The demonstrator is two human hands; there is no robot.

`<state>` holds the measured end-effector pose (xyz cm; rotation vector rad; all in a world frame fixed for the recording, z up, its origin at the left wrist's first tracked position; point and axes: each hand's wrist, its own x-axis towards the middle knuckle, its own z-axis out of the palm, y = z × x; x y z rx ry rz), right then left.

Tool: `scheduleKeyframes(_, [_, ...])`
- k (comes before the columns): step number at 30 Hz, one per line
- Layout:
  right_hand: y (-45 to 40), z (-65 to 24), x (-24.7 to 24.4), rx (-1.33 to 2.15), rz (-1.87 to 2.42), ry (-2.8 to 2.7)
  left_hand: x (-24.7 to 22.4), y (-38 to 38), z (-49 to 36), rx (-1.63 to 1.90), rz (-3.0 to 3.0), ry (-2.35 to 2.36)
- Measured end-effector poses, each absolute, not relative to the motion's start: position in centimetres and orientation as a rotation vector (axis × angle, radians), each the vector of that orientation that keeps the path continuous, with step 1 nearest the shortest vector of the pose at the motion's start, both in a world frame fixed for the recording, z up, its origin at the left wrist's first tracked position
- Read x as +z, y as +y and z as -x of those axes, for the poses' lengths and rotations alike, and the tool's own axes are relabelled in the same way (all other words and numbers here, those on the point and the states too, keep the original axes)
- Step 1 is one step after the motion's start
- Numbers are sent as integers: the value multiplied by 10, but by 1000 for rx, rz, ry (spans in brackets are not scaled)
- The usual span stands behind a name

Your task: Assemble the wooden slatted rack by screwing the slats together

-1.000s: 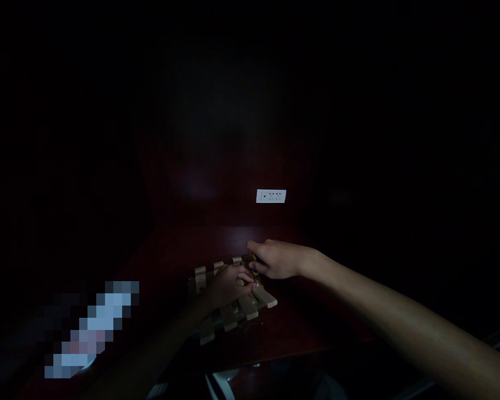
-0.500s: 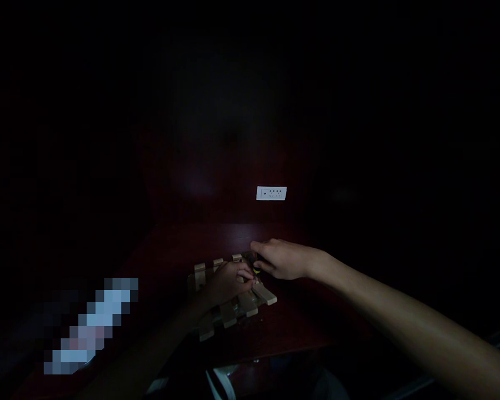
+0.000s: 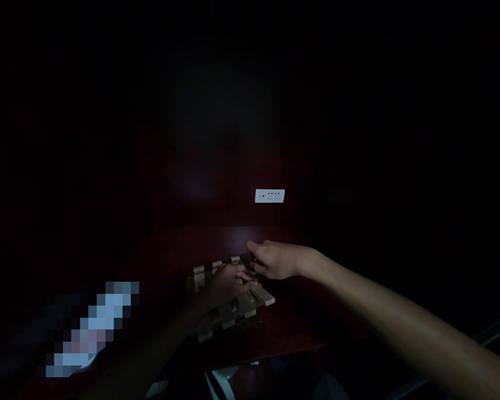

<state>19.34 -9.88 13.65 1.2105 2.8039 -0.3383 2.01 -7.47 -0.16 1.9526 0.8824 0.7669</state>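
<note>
A slatted wooden piece (image 3: 227,315) with several pale slats lies on the dark red table. My right hand (image 3: 275,259) is closed around a screwdriver (image 3: 253,269) with a dark and yellow handle, held upright over the right-hand slat (image 3: 262,293). Across the slats rests my left hand (image 3: 229,282), its fingers pinched together at the end of that slat, just below the screwdriver. Whatever lies between those fingertips is too small and dark to make out. The screwdriver's tip is hidden by the fingers.
The dark red tabletop (image 3: 283,325) runs back to a wall with a white power socket (image 3: 269,196). A blurred-out bright object (image 3: 95,328) lies at the left. Pale straps or fabric (image 3: 220,384) show below the table's front edge. Most surroundings are black.
My right hand has shifted slightly left and its wrist has turned a little, with the screwdriver still in it. My left hand and the slatted piece stay nearly in place; the view tilts slightly.
</note>
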Motion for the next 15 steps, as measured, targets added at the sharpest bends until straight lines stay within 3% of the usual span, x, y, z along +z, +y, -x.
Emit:
scheduleKeyframes(10, [-96,-199,130,-77,-1254,2796,-8,-72,-20,797,-1992,935])
scheduleKeyframes(15, [-97,-195,135,-185,-1232,2769,-4,-74,-21,775,-1979,955])
